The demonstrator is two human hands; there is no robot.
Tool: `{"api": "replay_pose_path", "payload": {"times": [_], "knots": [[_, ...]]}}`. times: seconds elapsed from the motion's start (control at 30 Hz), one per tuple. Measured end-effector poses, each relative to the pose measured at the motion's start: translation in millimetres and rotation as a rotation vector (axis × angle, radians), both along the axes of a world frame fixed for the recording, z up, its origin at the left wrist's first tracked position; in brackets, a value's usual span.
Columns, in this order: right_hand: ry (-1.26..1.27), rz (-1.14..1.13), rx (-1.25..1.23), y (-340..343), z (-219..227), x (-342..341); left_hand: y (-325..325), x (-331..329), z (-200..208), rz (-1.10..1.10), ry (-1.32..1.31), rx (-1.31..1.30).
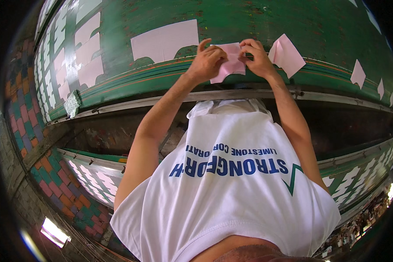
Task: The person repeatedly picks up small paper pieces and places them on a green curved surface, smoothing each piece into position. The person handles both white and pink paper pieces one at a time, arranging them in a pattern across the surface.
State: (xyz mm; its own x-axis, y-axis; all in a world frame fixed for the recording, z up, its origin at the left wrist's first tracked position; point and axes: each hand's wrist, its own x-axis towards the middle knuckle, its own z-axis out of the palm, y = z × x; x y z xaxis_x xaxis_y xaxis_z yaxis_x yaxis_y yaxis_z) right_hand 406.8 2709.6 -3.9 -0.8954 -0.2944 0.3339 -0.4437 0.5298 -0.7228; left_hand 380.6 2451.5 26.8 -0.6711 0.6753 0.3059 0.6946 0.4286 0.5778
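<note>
A small pink cut fabric piece (229, 72) lies at the near side of the green table. My left hand (206, 62) pinches its left side, index finger raised. On the other side my right hand (258, 60) pinches the upper right part of the same piece, thumb and fingers closed. The piece looks slightly creased between my hands, and its lower edge has a curved cutout. To the left lies a wider pale pink fabric piece (165, 40), flat, with curved notches along its bottom. Just right of my right hand is another pink piece (288, 56), with a fold standing up.
The long green table (231, 19) has orange and dark lines along its near side and a metal rail (157, 101) at its edge. More pink pieces (90, 59) lie far left, near a crumpled patterned cloth (72, 104). Behind me stands another table (98, 177) with pale pieces.
</note>
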Motion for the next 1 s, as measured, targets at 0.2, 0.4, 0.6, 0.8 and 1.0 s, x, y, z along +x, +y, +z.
{"api": "replay_pose_path", "payload": {"times": [0.2,0.4,0.6,0.8,1.0], "knots": [[-0.722,0.098,-1.059,24.8,49.3,10.9,6.7,10.9,54.3,-0.131,-0.432,0.244],[-0.562,0.140,-1.603,19.3,60.8,-38.0,-46.6,-11.9,83.5,-0.302,-0.460,0.193],[-0.722,-0.289,-1.376,-3.6,17.6,-102.0,-159.5,-62.0,60.6,0.056,-0.638,0.309],[-0.854,-0.317,-0.918,-100.1,-10.2,-150.7,-240.7,-141.3,-6.4,0.688,-0.414,0.415],[-0.661,-0.329,-0.340,-150.9,-13.8,-199.8,-285.4,-209.3,-41.6,0.673,-0.236,0.165]]}}
